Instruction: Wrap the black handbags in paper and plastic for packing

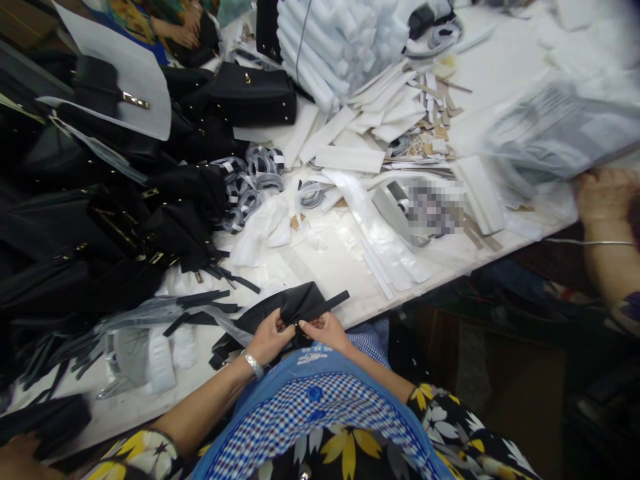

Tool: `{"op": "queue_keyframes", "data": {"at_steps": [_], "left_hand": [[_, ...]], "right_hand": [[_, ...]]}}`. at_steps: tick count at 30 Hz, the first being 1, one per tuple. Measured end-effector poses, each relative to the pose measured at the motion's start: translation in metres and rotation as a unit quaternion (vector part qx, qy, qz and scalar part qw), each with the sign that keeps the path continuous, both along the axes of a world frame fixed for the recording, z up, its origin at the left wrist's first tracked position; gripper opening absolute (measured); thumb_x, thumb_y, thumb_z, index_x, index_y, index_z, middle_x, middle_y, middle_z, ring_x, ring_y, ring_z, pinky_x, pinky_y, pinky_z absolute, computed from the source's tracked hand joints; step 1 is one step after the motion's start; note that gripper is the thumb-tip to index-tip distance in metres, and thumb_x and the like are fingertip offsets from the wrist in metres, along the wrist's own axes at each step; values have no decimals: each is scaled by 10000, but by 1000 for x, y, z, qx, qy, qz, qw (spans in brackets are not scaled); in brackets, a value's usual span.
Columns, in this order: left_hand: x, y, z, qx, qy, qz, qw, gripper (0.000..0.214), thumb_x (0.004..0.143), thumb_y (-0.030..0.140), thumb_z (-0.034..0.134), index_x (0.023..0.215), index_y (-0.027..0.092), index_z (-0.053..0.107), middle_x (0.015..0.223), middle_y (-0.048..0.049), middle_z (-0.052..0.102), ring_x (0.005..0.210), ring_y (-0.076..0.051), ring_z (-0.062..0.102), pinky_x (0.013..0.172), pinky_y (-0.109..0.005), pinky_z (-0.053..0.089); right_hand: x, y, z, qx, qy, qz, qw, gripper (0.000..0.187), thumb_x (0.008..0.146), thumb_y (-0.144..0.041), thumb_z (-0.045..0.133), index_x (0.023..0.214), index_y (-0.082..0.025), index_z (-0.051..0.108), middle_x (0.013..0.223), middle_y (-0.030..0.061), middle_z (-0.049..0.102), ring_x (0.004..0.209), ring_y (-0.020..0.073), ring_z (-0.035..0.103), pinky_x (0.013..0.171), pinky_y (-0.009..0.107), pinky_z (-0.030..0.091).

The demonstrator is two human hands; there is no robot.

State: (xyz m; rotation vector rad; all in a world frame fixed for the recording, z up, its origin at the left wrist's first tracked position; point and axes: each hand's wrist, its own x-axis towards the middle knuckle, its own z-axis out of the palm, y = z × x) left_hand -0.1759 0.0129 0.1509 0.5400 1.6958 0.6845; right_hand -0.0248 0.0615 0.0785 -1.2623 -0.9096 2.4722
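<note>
At the table's near edge, close to the blue apron, both my hands are closed on a black handbag (305, 300) with a leather-like surface. My left hand (273, 337) pinches it from the left side, thumb on top. My right hand (327, 331) grips it from the right, and the two thumbs nearly meet over a small dark part at its near edge. A flat black strap (334, 303) sticks out to the upper right. The undersides of my fingers are hidden, and the small part between the thumbs is too small to make out.
Black handbags (90, 227) are heaped on the left, beside coiled grey straps (255, 180). White foam rolls (325, 47) and white strips (380, 120) lie behind. Plastic sleeves (375, 227) are on the right. Other people's hands show at the right edge (607, 200), far left and lower left.
</note>
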Motion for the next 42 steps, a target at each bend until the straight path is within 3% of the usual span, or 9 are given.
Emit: {"op": "queue_keyframes", "data": {"at_steps": [8, 21, 27, 29, 31, 33, 36, 39, 42], "left_hand": [[-7, -1, 0, 5, -69, -18, 997, 432, 681, 365, 775, 1001, 127, 609, 1025, -147, 735, 945, -277, 701, 932, -452, 512], [1, 0, -1, 35, -13, -9, 999, 340, 677, 334, 717, 949, 154, 622, 948, -88, 732, 892, -241, 694, 888, -392, 524], [-19, 19, 25, 31, 73, -68, 995, 246, 681, 434, 748, 721, 199, 685, 630, -8, 684, 644, -210, 636, 752, -331, 518], [-35, 20, 44, 41, 129, -56, 989, 237, 714, 462, 728, 728, 225, 717, 698, -18, 718, 710, -230, 644, 789, -320, 492], [-55, 11, 61, 55, 194, -8, 979, 267, 758, 487, 687, 881, 257, 744, 951, -31, 753, 934, -261, 647, 889, -307, 453], [-74, -10, 72, 58, 256, 66, 963, 346, 785, 520, 646, 1016, 272, 718, 1121, -36, 719, 1087, -274, 599, 947, -305, 421], [-93, -54, 70, 32, 292, 181, 939, 419, 789, 597, 596, 994, 245, 694, 971, -58, 733, 968, -273, 633, 859, -326, 468], [-95, -93, 53, 13, 251, 271, 929, 524, 739, 693, 573, 846, 193, 686, 763, -66, 706, 747, -246, 651, 664, -313, 504], [-90, -116, 39, 28, 188, 340, 921, 582, 666, 733, 622, 784, 166, 680, 707, -56, 681, 640, -197, 624, 553, -271, 475]], "right_hand": [[9, 8, 6, -28, 4, 8, 1000, 570, 471, -537, 868, 815, -154, 623, 683, 7, 689, 647, 170, 679, 674, 327, 578], [-2, 4, -1, -69, -40, 72, 994, 489, 521, -513, 860, 744, -151, 620, 677, 9, 682, 630, 146, 677, 729, 320, 588], [20, 28, 19, 52, -84, 100, 990, 401, 664, -526, 781, 747, -175, 607, 669, -2, 657, 661, 162, 650, 694, 304, 541], [34, 42, 37, 114, -110, 120, 980, 381, 738, -527, 730, 645, -186, 588, 580, -5, 609, 603, 159, 602, 672, 300, 501], [38, 56, 61, 213, -132, 150, 956, 418, 837, -533, 630, 597, -195, 574, 548, 5, 586, 578, 160, 570, 656, 299, 462], [25, 68, 86, 352, -127, 178, 910, 397, 922, -501, 525, 678, -200, 611, 646, 30, 637, 649, 174, 588, 686, 300, 446], [-25, 73, 112, 497, -44, 236, 834, 261, 946, -427, 515, 926, -210, 658, 907, 61, 699, 847, 192, 622, 807, 301, 444], [-90, 62, 115, 459, -10, 370, 808, 263, 845, -452, 650, 935, -206, 676, 925, 78, 714, 901, 235, 637, 827, 332, 451], [-137, 48, 109, 363, -34, 492, 790, 304, 595, -405, 846, 691, -195, 647, 735, 75, 702, 897, 306, 645, 795, 372, 463]]}}
